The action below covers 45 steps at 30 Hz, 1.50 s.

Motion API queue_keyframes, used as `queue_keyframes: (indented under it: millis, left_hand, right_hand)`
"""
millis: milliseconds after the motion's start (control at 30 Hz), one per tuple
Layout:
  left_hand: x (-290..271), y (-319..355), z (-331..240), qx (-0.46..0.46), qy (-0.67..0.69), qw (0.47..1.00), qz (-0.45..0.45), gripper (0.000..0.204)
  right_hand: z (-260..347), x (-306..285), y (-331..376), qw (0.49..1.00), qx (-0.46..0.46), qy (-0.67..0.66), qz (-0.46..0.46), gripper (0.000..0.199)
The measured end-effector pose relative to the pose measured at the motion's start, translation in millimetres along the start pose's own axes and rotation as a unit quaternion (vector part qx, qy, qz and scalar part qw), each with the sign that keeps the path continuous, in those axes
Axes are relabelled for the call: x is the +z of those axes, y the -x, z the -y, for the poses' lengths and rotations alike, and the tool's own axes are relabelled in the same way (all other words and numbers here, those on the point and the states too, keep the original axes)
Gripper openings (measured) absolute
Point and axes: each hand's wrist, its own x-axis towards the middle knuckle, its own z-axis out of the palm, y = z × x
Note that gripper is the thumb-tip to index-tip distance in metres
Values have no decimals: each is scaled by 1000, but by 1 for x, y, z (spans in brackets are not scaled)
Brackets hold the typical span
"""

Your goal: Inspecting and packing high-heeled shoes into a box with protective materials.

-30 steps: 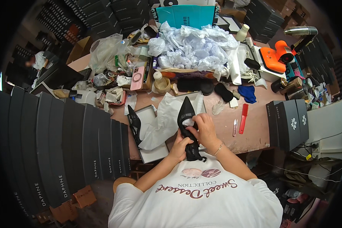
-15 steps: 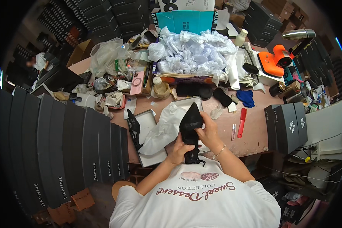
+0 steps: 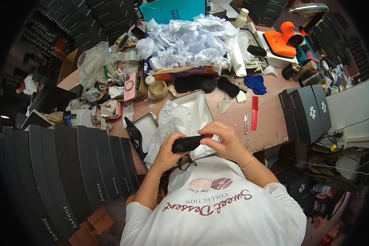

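Close to my body, a black pointed shoe [image 3: 187, 144] is held in both hands, seen nearly end-on or edge-on. My left hand [image 3: 166, 154] is closed round its left end. My right hand [image 3: 224, 141] pinches the right end between thumb and fingers. A thin black strap hangs below it. Beneath and beyond the hands, crumpled white tissue paper [image 3: 174, 117] lies over an open shoebox [image 3: 208, 107]. Left of the paper, a second black shoe [image 3: 134, 137] rests along a pale box part [image 3: 147, 126].
Dark shoeboxes stand stacked at left [image 3: 65, 172] and at the table's right end [image 3: 303, 108]. A red brush [image 3: 255, 112] and a small knife [image 3: 246, 124] lie right of my hands. Farther back are a basket of white paper wads [image 3: 188, 41], a jar [image 3: 156, 87] and a pink phone [image 3: 129, 86].
Both hands have tipped the shoe from upright, toe away, to lying crosswise. My left hand moved left and up, and my head view has shifted.
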Motion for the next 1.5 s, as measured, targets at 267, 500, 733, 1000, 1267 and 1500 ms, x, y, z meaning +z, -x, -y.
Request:
queue_keyframes:
  millis: [267,500,733,1000,1267,1500]
  left_hand:
    - [8,5,-2,-16,40,999,26,45]
    - [9,10,10,-13,76,997,25,52]
    - [1,8,7,-64,111,990,65,60]
    - [9,5,-17,50,-260,964,38,94]
    - [23,-39,18,24,-87,985,-145,65]
    - [-18,-85,-6,-146,558,817,5,58]
  right_hand:
    - [-6,-4,4,1000,2,-1,-19,7]
    - [-40,-31,19,974,157,112,-122,18]
    - [-8,-10,17,995,77,-41,-53,24]
    - [-37,20,-18,986,166,-15,5,26]
    - [-67,-2,-39,870,320,-374,-24,30]
    - [-240,-121,-64,896,70,428,-92,44]
